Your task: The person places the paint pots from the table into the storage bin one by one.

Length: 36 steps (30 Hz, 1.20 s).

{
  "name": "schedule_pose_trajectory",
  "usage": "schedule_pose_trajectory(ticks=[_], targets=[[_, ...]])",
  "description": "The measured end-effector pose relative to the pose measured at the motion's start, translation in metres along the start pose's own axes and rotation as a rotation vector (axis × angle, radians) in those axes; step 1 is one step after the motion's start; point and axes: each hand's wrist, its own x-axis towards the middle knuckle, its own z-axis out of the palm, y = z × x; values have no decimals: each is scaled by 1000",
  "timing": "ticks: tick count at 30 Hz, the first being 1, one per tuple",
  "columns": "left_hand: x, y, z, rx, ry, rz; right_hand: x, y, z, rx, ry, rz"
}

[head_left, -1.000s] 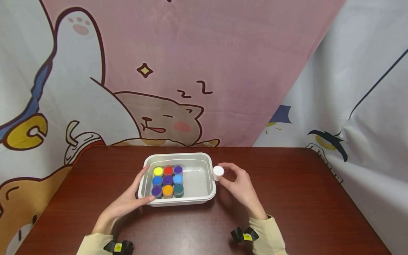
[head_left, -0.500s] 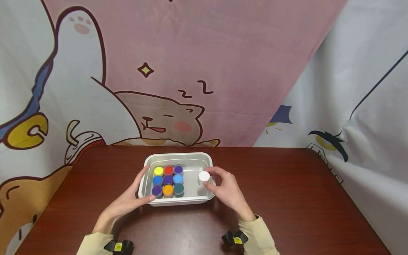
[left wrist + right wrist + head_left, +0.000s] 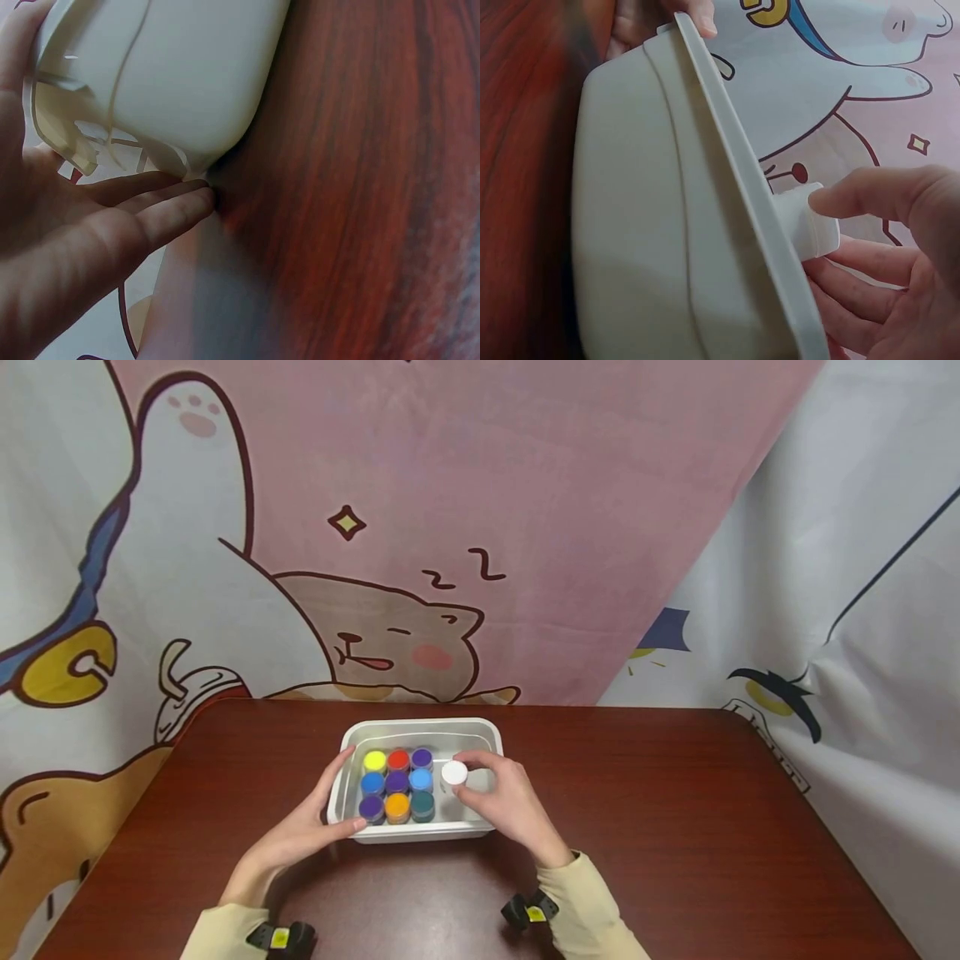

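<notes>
A white plastic bin [image 3: 465,837] stands on the table, its left end in my left hand [image 3: 300,827]. The thumb lies over the front rim, a finger on the left rim; in the left wrist view the other fingers [image 3: 169,214] touch the bin's underside, fairly straight. My right hand [image 3: 513,797] pinches a small white paint pot [image 3: 453,772] between thumb and fingers, above the bin's inside, right of the other pots. In the right wrist view the pot [image 3: 806,221] shows above the rim. Several coloured paint pots, such as an orange one [image 3: 397,807], sit in rows at the bin's left.
The brown wooden table [image 3: 675,827] extends around the bin. Behind it hangs a cartoon-printed cloth [image 3: 570,527]. A black wrist camera [image 3: 285,937] is strapped to the left wrist and another camera [image 3: 528,910] to the right.
My right hand has carried the white paint pot leftward, from outside the bin's right rim to over its inside, near the coloured pots. The left hand has kept its place on the bin.
</notes>
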Motion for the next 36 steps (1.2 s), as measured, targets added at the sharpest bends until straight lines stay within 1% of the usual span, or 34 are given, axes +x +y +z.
schedule_pose_trajectory(ticks=[7,11,14,17,20,22,27,34,36], targets=[[0,-1,0,-10,-3,7,17,-7,13,2,-26,-2],[0,-1,0,-9,-3,-6,26,-4,24,63,-34,37],[0,-1,0,-6,-2,-13,30,0,30,86,-14,68],[0,-1,0,-7,-1,-12,31,4,34,42,18,85],[-1,0,0,-9,0,-9,32,7,37,-17,30,121],[-1,0,-1,-4,2,-8,34,9,38,-39,27,154],[-1,1,-1,10,3,-15,37,11,39,-47,0,228],[-1,0,0,-2,2,3,40,13,40,-161,-11,269],[-1,0,0,-8,0,7,40,13,41,-177,-13,275]])
